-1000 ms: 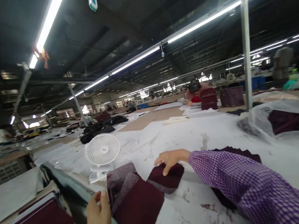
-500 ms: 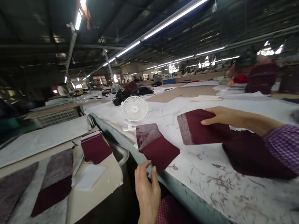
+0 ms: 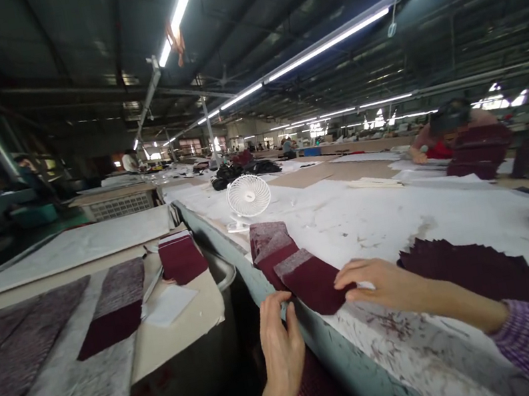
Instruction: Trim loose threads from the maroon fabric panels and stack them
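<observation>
Maroon-grey fabric panel [image 3: 312,284] shifted left, now overlapping fabric pile [image 3: 276,250] by table edge [image 3: 345,347]. Right hand [image 3: 377,280] pinches panel's right end; left hand [image 3: 279,339] empty, half-open. Early release could skew panel, slide it off edge.

Strip lights [image 3: 330,44] running diagonally across the upper frame burn out to white, while the ceiling [image 3: 67,48] around them sinks into near-black. Distant windows [image 3: 376,120] right of centre glare too. The pale surface [image 3: 320,212] reads bright; deep shadow fills the lower centre. The right hand's [image 3: 382,281] back catches light; wide-angle distortion stretches the edges.
</observation>
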`<action>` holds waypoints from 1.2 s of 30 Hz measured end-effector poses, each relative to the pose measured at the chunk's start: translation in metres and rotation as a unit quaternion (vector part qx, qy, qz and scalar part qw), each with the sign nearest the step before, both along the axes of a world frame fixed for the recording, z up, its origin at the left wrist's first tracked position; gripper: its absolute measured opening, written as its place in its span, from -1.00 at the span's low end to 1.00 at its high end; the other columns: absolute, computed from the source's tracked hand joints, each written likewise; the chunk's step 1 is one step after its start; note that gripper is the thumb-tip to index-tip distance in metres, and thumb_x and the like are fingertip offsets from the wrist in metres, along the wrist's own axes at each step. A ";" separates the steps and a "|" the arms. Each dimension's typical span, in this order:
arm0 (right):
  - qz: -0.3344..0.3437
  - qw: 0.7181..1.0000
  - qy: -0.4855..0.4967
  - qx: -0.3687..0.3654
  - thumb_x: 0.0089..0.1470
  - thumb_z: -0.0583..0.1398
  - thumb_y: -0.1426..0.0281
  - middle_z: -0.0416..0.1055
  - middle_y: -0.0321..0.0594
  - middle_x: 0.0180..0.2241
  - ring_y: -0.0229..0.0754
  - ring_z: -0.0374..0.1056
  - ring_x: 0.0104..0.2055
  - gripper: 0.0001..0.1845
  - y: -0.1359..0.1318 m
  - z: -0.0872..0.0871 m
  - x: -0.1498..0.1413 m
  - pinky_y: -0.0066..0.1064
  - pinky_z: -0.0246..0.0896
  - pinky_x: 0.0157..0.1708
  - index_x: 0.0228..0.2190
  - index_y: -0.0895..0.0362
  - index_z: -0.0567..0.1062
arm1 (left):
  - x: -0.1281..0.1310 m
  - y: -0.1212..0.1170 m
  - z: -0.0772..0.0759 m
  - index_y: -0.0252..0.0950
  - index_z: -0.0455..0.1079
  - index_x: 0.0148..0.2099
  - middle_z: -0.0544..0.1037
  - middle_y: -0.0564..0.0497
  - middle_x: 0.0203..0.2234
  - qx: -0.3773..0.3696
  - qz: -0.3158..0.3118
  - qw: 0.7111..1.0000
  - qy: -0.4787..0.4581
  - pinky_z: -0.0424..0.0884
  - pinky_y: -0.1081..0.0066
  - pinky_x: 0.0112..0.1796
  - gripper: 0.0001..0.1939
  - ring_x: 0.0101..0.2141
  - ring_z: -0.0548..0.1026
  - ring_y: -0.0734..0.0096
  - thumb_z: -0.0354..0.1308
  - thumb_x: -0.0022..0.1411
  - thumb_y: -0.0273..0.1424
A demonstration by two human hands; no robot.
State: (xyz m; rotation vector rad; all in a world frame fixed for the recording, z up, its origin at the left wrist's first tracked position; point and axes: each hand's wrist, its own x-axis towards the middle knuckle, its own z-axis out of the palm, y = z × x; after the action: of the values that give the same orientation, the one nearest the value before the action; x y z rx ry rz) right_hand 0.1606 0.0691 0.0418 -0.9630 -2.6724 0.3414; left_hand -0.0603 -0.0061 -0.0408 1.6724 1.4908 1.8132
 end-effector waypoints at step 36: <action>-0.013 0.946 0.181 -0.269 -0.02 0.16 0.27 0.42 -0.25 -0.39 -0.22 0.25 -0.32 -0.78 -0.003 -0.025 -0.032 -0.38 0.10 -0.25 -0.51 0.17 0.47 | 0.023 0.016 0.001 -0.25 0.41 -0.23 0.42 0.02 -0.38 0.194 0.101 0.913 0.343 0.19 0.29 -0.25 -0.89 -0.34 0.31 0.38 0.12 0.20 -0.53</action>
State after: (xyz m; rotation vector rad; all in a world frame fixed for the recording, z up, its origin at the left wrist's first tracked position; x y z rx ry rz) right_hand 0.1283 0.0658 0.0173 -0.9548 -2.2596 1.1634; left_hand -0.0374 0.0102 -0.0398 2.6474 1.6701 1.7989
